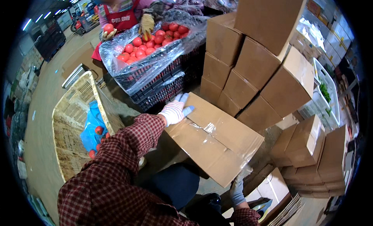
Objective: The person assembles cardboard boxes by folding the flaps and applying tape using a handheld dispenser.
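A taped brown cardboard box (229, 142) lies tilted in front of me, its seam and clear tape facing up. My left hand (175, 110), in a white striped glove with bluish fingertips, grips its far left edge, the thumb lying on top. At the near right corner, my right hand (238, 187) in a greyish glove holds the box from the side. Part of its fingers is hidden by the box.
Stacked cardboard boxes (248, 84) rise beyond, with more boxes (307, 142) at right. A yellowed plastic basket (58, 128) with a blue bag (92, 125) and several tomatoes stands left. Across from me, a co-worker (124, 10) handles tomatoes (138, 51) in a plastic-lined black crate (155, 80).
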A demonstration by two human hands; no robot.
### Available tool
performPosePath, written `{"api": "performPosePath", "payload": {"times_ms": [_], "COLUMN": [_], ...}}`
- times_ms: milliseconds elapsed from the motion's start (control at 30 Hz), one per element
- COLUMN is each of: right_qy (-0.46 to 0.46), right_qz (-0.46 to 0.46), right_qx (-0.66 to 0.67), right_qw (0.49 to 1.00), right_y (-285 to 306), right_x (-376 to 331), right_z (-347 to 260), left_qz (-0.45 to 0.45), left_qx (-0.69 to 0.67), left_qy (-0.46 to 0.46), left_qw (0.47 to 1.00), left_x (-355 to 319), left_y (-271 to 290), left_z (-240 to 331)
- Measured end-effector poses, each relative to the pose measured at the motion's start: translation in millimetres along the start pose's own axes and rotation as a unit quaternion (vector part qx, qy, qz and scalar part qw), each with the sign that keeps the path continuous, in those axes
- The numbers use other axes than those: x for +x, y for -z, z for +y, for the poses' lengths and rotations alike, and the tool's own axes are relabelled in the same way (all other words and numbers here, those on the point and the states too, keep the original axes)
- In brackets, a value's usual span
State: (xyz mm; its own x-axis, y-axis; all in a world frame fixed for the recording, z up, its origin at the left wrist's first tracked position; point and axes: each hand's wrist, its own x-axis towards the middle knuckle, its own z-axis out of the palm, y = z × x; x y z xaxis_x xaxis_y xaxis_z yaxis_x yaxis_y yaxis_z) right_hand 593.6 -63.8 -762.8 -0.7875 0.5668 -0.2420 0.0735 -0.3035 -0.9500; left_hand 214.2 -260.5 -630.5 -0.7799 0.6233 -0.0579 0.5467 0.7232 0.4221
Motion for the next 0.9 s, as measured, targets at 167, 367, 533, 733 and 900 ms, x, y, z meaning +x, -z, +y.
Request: {"api": "performPosePath", "payload": {"times_ms": [167,367,533,733,900], "right_qy": [-0.145,0.002,0.03,0.057,0.056], "right_qz": [-0.058,0.089,0.034,-0.083,-0.183], "right_qx": [0.041,0.097,-0.023,-0.235,0.0], "right_qw": [0.987,0.991,0.999,0.967,0.982], "right_y": [39,-7,-87,-177,-213], "right_x": [22,3,-21,12,34], "right_z": [4,-136,-251,-294,-273], "left_qz": [-0.046,0.004,0.214,0.271,0.34], "left_qx": [-0.054,-0.141,-0.12,-0.443,-0.269], "left_qy": [0.175,0.147,-0.083,-0.052,-0.117], "left_qw": [0.982,0.979,0.966,0.853,0.894], "left_x": [20,14,1,-41,-68], "left_y": [4,14,52,95,97], "left_z": [-43,-73,-71,-31,-31]}}
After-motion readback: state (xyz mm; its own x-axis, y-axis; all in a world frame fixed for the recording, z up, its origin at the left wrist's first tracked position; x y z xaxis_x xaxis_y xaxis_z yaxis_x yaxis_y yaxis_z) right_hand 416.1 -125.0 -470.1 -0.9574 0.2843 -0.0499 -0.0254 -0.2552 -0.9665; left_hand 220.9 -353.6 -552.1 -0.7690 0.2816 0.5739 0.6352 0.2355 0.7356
